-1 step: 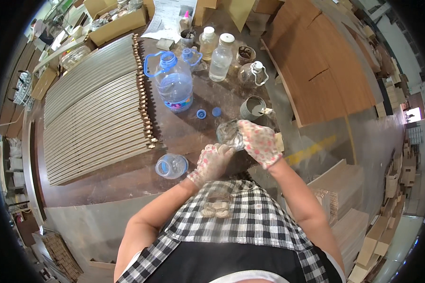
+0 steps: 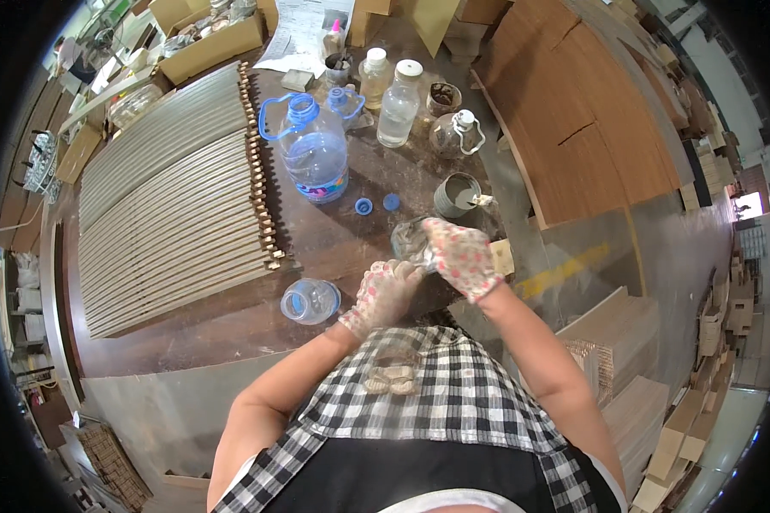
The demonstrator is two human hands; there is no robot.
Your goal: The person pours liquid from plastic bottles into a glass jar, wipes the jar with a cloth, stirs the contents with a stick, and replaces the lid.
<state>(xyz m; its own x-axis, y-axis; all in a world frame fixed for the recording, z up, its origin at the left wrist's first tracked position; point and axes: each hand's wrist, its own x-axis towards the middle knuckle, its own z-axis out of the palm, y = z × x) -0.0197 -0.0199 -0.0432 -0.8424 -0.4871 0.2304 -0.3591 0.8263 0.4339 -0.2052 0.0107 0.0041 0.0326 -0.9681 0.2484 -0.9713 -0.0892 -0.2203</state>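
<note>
- Clear container [image 2: 409,240], between both hands over the near right part of the surface [image 2: 402,175], within reach of both, presumably for close handling; too blurred to tell whether resting or lifted.
- At its right side, gloved right hand [image 2: 460,259]: fingers bent over the wall, close together, perhaps for steadying; cannot tell how firmly closed.
- At its near edge, gloved left hand [image 2: 387,292]: fingers curled inward with little gap, perhaps bracing; cannot tell what, if anything, is inside the curl.
- Just beyond, open grey can [image 2: 453,195], probably set there for easy reach by the right hand.
- To the left, apart from the left hand, blue-rimmed clear jar [image 2: 310,302], perhaps set aside for working room.
- Near the large blue-handled bottle [image 2: 316,158], two blue caps [image 2: 364,206], lying loose in plain sight.
- Farther left, long strips [image 2: 175,205], laid side by side, likely for tidy alignment.
</note>
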